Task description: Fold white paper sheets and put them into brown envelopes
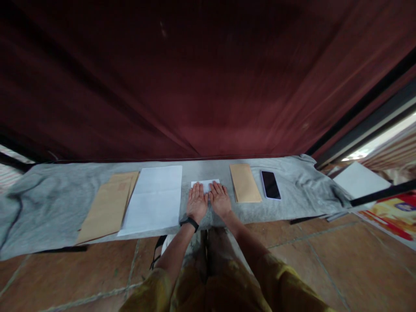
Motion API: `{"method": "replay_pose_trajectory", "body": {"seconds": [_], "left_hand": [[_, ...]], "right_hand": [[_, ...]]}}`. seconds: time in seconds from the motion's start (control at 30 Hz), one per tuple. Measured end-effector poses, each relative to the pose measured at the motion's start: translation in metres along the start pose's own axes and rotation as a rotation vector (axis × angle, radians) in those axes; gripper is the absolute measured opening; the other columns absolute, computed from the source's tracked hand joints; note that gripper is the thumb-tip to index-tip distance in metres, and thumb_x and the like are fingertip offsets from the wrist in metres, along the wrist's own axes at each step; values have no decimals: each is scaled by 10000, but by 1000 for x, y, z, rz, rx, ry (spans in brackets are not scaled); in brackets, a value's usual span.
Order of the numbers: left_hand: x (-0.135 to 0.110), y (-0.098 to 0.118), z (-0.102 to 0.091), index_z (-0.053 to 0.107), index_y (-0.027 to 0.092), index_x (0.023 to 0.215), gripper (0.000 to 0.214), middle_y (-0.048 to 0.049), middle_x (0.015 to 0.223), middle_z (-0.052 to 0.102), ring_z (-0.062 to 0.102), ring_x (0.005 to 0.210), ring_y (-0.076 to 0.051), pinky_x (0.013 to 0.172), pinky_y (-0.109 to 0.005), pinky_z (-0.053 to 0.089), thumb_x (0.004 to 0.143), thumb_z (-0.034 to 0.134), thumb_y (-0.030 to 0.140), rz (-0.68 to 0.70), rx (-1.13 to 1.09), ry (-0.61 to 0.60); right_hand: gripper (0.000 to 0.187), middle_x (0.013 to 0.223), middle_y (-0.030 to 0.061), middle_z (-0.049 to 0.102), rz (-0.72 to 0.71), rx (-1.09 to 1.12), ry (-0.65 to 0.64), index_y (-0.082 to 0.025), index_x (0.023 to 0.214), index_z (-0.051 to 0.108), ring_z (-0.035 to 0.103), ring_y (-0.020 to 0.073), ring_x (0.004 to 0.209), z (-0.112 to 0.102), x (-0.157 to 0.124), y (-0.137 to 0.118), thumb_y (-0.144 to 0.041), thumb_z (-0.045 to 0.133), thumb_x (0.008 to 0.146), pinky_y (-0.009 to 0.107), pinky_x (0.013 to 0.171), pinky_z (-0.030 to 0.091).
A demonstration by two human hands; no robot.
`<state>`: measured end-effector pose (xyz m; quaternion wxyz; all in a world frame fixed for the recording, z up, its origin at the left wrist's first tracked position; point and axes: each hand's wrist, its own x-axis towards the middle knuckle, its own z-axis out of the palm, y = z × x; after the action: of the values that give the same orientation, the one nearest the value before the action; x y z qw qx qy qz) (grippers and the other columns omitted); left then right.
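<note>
Both hands lie flat, side by side, on a small folded white paper [206, 183] on a grey cloth [58, 203]. My left hand [196, 202], with a black band on its wrist, presses the paper's left half, fingers stretched out. My right hand [220, 199] covers the right half, fingers likewise straight. Only the paper's far edge shows beyond my fingertips.
To the left lie white sheets [154, 200] and brown envelopes [108, 208]. On the right are another brown envelope [245, 183] and a dark phone [271, 184]. A dark red curtain [195, 86] hangs behind. Brown floor tiles [325, 268] are below; printed boards [386, 208] lie far right.
</note>
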<state>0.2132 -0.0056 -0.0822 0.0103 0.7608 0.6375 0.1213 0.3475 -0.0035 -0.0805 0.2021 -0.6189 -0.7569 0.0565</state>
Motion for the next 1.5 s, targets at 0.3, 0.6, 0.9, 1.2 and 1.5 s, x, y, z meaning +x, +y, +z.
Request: {"method": "replay_pose_trajectory", "body": {"seconds": [0.3, 0.6, 0.9, 1.2, 1.5], "left_hand": [[-2, 1, 1, 337, -10, 1533, 624, -225, 1623, 329, 268, 1534, -297, 1253, -464, 239, 1018, 299, 340, -101, -17, 70], [-4, 6, 1, 340, -14, 1533, 627, -232, 1616, 336, 290, 1525, -316, 1238, -489, 265, 1016, 298, 336, -198, 4, 109], [-3, 6, -5, 304, -27, 1548, 630, -226, 1647, 267, 211, 1551, -308, 1260, -474, 205, 1003, 276, 287, -200, 3, 8], [-3, 7, -5, 287, 17, 1567, 633, -214, 1653, 254, 204, 1553, -313, 1253, -508, 208, 1007, 296, 313, -198, -4, 17], [-9, 3, -6, 293, 18, 1565, 635, -224, 1639, 284, 239, 1543, -314, 1247, -520, 235, 1015, 303, 336, -177, -40, 39]], "right_hand": [[525, 1573, 151, 437, 164, -63, 45, -91, 1530, 431, 382, 287, 1474, 0, -2, 2, -312, 363, 1059, 493, 1215, 253], [530, 1562, 201, 441, 210, 5, 180, -34, 1522, 419, 389, 295, 1471, -1, -10, 9, -272, 307, 1062, 498, 1201, 302], [471, 1565, 98, 474, -168, 141, 22, -133, 1466, 525, 375, 216, 1485, -4, 9, -10, -286, 346, 1058, 426, 1243, 281], [463, 1585, 89, 438, -124, 30, -63, -195, 1472, 530, 389, 246, 1479, 0, 8, -2, -333, 345, 1070, 470, 1230, 272], [509, 1599, 115, 407, -26, -24, -12, -152, 1520, 461, 388, 273, 1476, 0, 3, 4, -339, 399, 1051, 480, 1224, 256]]}}
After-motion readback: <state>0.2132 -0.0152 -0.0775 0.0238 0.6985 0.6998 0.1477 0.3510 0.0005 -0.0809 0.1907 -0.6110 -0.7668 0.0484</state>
